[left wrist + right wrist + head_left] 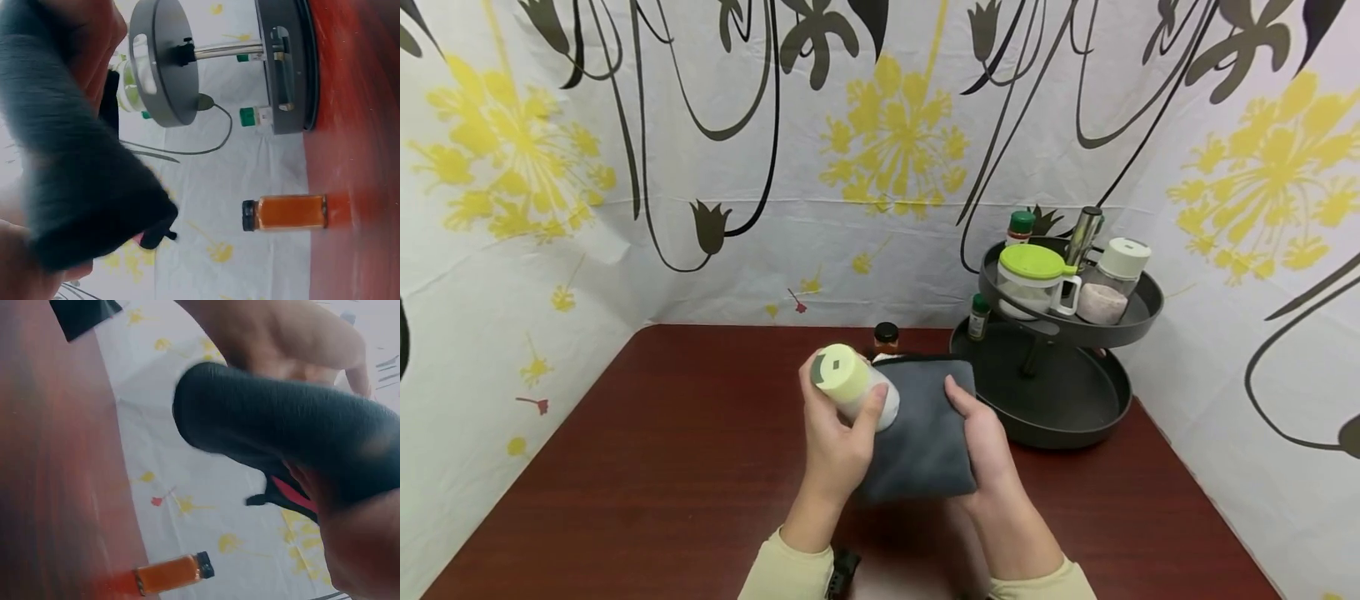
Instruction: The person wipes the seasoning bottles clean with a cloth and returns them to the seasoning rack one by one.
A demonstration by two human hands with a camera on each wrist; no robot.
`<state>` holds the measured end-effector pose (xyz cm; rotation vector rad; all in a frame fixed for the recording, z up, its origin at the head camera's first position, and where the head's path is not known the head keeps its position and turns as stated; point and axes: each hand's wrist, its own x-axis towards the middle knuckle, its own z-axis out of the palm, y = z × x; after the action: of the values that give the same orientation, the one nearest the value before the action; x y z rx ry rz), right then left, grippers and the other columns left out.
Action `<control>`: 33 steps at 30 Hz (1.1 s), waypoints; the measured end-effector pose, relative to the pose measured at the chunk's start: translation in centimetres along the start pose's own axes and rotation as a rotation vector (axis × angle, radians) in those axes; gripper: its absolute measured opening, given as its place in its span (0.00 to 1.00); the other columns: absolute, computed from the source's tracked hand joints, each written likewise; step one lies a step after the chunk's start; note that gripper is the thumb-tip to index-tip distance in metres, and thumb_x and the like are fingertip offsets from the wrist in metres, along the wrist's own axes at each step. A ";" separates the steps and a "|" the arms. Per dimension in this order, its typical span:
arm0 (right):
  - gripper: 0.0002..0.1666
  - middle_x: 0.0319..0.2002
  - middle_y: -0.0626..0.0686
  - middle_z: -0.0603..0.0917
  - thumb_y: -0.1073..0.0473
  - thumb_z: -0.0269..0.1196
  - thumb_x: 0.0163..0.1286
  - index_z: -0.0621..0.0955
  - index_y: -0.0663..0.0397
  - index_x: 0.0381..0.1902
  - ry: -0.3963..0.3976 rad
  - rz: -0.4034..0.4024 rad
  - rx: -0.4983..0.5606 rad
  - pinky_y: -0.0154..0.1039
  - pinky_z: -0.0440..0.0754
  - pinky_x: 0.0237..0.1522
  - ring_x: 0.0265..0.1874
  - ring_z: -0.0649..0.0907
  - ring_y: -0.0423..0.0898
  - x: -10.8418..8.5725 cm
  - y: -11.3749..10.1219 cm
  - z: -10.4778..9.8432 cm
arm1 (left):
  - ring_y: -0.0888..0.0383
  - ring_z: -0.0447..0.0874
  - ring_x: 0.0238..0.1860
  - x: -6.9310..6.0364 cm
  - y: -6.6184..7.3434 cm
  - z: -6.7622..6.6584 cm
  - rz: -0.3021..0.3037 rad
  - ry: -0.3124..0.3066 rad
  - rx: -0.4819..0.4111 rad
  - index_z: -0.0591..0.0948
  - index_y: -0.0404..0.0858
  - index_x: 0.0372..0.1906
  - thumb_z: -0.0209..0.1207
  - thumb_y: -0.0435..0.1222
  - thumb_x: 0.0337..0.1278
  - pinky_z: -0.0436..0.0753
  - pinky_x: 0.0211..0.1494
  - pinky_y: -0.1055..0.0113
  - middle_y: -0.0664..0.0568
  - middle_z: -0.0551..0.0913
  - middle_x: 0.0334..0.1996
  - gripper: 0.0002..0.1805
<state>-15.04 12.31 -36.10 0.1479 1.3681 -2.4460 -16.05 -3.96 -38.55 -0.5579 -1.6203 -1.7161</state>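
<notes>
Above the table my left hand (833,450) grips a white bottle (883,404) with a pale yellow-green cap, tilted with the cap toward the upper left. The bottle lies over the left part of a dark blue-grey pouch (925,442). My right hand (992,454) holds that pouch by its right side, thumb on the near face and the other fingers hidden behind it. Both wrist views show the pouch (262,419) large and blurred, with a black tab and a bit of pink at its edge. What lies inside the pouch is hidden.
Behind the pouch a small bottle of orange-brown contents (290,212) with a black cap stands on the red-brown table (700,433). A dark two-tier rack (1067,433) at the right bears a lime-lidded jar (1033,265), a white-lidded jar (1123,260) and green-capped bottles. Patterned sheets surround the table.
</notes>
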 end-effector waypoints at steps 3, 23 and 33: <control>0.37 0.68 0.41 0.75 0.33 0.49 0.84 0.60 0.40 0.81 -0.002 -0.056 0.028 0.35 0.83 0.63 0.60 0.81 0.35 0.2 0.0 0.2 | 0.53 0.81 0.53 -0.1 0.5 0.2 0.010 -0.005 -0.029 0.61 0.27 0.69 0.65 0.23 0.62 0.82 0.60 0.67 0.36 0.79 0.53 0.34; 0.38 0.71 0.43 0.69 0.34 0.47 0.85 0.55 0.39 0.84 0.007 -0.015 0.023 0.34 0.83 0.63 0.60 0.80 0.35 0.0 -0.8 -0.3 | 0.50 0.81 0.56 -0.3 1.0 0.7 0.002 -0.028 0.005 0.62 0.29 0.70 0.66 0.24 0.63 0.82 0.63 0.65 0.34 0.79 0.55 0.34; 0.38 0.67 0.45 0.77 0.32 0.45 0.85 0.62 0.44 0.81 -0.038 -0.028 0.015 0.38 0.84 0.63 0.62 0.81 0.39 0.4 0.8 0.7 | 0.48 0.82 0.58 -0.3 1.4 1.2 0.022 -0.033 0.046 0.61 0.28 0.71 0.66 0.25 0.63 0.82 0.66 0.62 0.32 0.80 0.58 0.36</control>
<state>-15.08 11.19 -36.48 0.0864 1.3449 -2.4700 -15.01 -2.72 -37.70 -0.5832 -1.6664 -1.6574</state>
